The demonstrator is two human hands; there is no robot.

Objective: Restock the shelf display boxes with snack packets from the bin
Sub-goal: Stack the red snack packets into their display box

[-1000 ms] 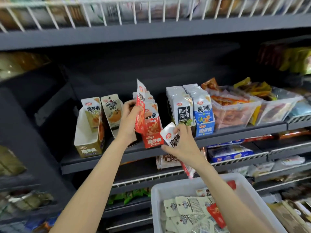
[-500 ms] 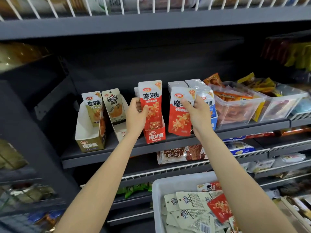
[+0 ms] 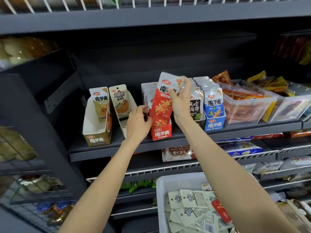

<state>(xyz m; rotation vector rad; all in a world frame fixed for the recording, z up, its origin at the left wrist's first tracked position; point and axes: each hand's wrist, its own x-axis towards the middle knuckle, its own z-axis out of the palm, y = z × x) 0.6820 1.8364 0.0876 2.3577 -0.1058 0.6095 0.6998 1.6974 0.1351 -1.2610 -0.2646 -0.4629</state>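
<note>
My right hand (image 3: 180,100) pinches the white top of a red-and-white foil snack packet (image 3: 162,101), its lower end standing in the red cardboard display box (image 3: 161,132) on the grey shelf (image 3: 107,153). My left hand (image 3: 137,122) curls its fingers (image 3: 143,109) on the box's left side. The white plastic bin (image 3: 161,190) of packets sits below my right forearm.

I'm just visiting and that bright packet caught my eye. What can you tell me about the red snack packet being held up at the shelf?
The red snack packet is a flat, glossy pouch, white at the top with a red logo and dark Chinese characters, red below with a picture of orange strips. It stands roughly upright, leaning slightly, its lower end going into the red display box. The right hand pinches its top; the left hand touches its lower left edge.
</note>
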